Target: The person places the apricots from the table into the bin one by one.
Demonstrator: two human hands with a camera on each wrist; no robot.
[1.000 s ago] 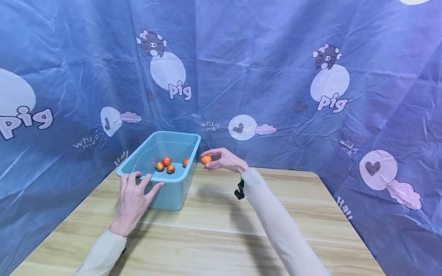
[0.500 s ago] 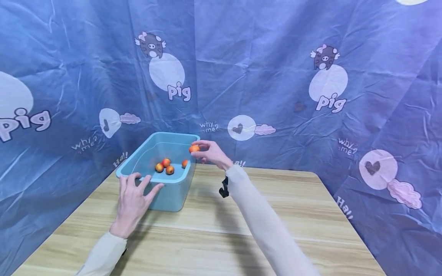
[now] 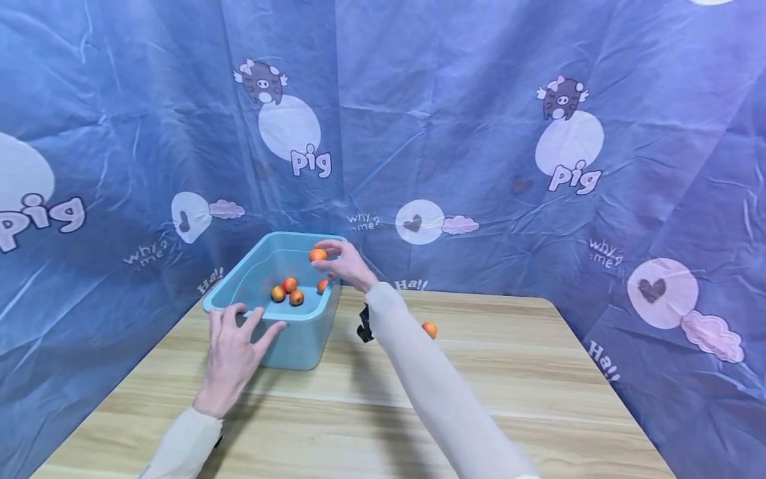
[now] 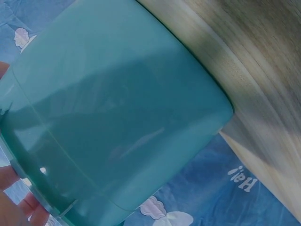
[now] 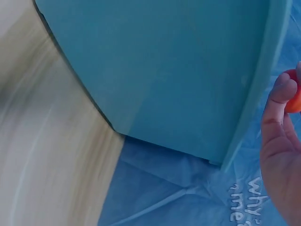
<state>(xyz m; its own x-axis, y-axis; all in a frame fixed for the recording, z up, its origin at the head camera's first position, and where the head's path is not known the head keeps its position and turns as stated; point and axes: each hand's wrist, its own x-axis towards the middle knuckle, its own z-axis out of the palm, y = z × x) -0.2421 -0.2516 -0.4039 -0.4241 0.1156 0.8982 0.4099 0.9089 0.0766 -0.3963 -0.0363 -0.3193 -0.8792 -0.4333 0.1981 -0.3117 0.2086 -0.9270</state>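
Observation:
A blue plastic bin point(image 3: 311, 319) stands at the back left of the table. My left hand point(image 3: 232, 356) holds its near rim, with fingertips bent over the edge. Several small orange-red fruits point(image 3: 296, 297) lie on the bin's floor. Above the bin, just inside its right rim, my right hand point(image 3: 347, 265) pinches another orange-red fruit point(image 3: 318, 255) between thumb and fingers. In the right wrist view, this fruit point(image 5: 294, 102) shows only partly at the right edge. The left wrist view is mostly filled by the bin's wall point(image 4: 117, 108).
One more orange-red fruit point(image 3: 429, 329) lies on the wooden table point(image 3: 509, 379), partly behind my right forearm. A blue patterned cloth point(image 3: 479, 166) hangs close behind the table and along its sides.
My right hand has moved left with its fruit, from outside the bin to over it. The fruit on the table has come into view beside my forearm. My left hand stays on the rim.

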